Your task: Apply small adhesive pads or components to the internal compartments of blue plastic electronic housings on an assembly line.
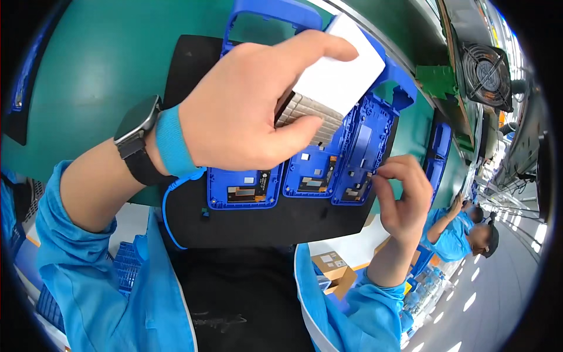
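Note:
My left hand [246, 108] grips a white sheet [337, 70] with rows of small grey pads [315, 114] along its near part, thumb below and a finger across the top. The sheet is held above three blue plastic housings: a left one [218, 190], a middle one [291, 179] and a right one [360, 149]. Dark components and small light patches show inside them. At the right housing's lower right edge, my right hand [404, 196] has thumb and forefinger pinched together. Whatever is between those fingertips is too small to make out.
Under the housings lies a black mat [264, 229] on a green table [76, 105]. A blue cord [167, 214] runs from my left wristband. Further right are another blue housing [437, 155], a fan [485, 70] and a person in blue [454, 234]. An opened cardboard box [337, 270] sits below.

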A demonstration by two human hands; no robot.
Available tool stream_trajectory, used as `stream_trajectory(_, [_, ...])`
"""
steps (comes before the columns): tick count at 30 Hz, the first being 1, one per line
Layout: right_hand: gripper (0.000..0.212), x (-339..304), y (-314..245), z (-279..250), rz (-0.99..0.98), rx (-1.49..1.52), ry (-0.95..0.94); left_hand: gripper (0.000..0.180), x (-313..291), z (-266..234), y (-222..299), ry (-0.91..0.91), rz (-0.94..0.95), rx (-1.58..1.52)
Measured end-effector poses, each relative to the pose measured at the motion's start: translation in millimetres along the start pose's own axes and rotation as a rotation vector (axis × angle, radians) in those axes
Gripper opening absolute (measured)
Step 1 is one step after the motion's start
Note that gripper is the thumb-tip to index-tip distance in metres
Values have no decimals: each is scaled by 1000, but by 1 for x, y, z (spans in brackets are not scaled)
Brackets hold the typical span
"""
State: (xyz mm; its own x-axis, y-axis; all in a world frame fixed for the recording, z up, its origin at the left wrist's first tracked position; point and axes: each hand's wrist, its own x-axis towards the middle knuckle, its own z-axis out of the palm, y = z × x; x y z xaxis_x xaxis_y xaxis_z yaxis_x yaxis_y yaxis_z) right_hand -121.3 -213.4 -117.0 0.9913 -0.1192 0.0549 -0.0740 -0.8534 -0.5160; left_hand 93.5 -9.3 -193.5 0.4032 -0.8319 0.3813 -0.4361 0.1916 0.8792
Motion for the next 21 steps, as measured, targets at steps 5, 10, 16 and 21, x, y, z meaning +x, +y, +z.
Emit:
stream_trajectory(5, [21,42,-19,25,-65,-56,153,64,2,3,-4,-27,35,-51])
stream_trajectory(10, [14,62,-17,36,-95,4,137,63,3,-3,2,-61,47,-36])
stream_trajectory(16, [14,62,-16,42,-122,7,119,63,4,-1,-1,-46,25,-42])
stream_trajectory(21, [14,64,-9,49,-171,-13,137,62,3,-2,0,-40,18,-67])
